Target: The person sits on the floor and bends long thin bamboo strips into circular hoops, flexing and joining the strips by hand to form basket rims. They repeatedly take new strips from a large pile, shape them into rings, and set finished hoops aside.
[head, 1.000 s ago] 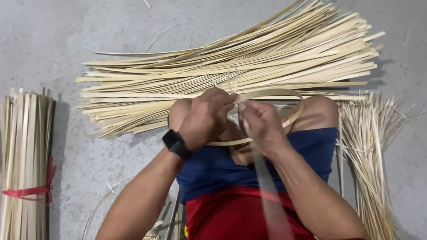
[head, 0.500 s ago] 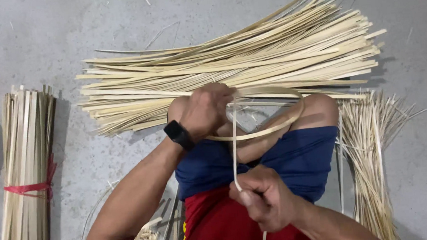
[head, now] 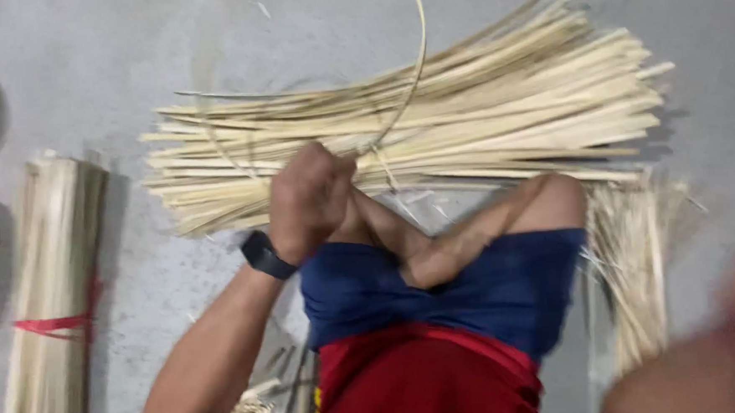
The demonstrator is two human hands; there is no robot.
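Bamboo strip (head: 411, 70), thin, springy and light, arcs up from our left hand (head: 308, 197), fisted on its lower end above the knees; our right hand (head: 726, 338) is blurred, grip unclear.

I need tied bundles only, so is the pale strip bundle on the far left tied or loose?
Tied. A red band wraps around the pale strip bundle, holding its strips together.
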